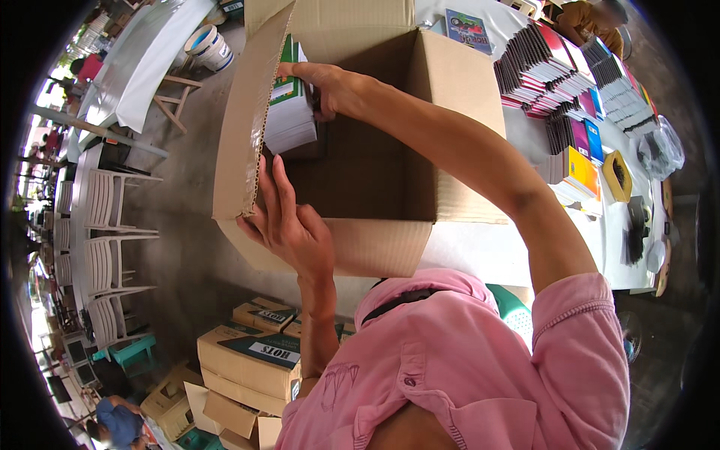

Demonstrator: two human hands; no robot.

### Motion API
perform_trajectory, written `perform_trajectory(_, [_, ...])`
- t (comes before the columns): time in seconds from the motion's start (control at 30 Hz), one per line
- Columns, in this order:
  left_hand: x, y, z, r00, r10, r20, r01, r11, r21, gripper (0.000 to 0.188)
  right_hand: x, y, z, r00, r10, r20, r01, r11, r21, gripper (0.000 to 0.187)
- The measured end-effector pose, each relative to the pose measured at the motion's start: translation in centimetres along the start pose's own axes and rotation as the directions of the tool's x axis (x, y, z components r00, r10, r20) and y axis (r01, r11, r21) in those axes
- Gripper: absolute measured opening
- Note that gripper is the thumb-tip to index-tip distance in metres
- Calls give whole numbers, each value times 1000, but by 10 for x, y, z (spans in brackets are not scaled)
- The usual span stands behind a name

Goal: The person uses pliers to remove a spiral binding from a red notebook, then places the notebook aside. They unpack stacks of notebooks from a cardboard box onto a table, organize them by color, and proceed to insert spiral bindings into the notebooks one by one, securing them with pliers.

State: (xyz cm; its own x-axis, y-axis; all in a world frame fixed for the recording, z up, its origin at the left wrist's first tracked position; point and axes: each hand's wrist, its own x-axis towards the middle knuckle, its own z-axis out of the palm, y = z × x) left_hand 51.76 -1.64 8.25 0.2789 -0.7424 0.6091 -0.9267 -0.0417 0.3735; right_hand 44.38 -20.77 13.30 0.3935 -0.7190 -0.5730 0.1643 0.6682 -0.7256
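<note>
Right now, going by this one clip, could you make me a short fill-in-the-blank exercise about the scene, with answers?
1. The right hand grips a stack of books whose cover is mostly ____.
2. The left hand touches the ____ flap of the cardboard box.
3. More books stand on the table, to the ____ of the box.
4. The wearer's shirt is ____.

Missing words: green; left; right; pink.

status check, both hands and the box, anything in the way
Right hand gripping green-covered book stack inside open cardboard box. Left hand open against left flap. Right forearm crossing over box; no other obstruction visible.
</note>
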Motion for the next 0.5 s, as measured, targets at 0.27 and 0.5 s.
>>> perform_trajectory(0.27, [2, 1, 5, 993, 105, -56, -106, 994, -20, 60, -98, -22, -81, 996, -66, 55, 53, 977, 208, 44])
perform_trajectory(0.5, [-4, -21, 14, 954, 268, -138, -270, 963, 3, 54, -282, -40, -210, 866, -500, -18, 492, 846, 206, 50])
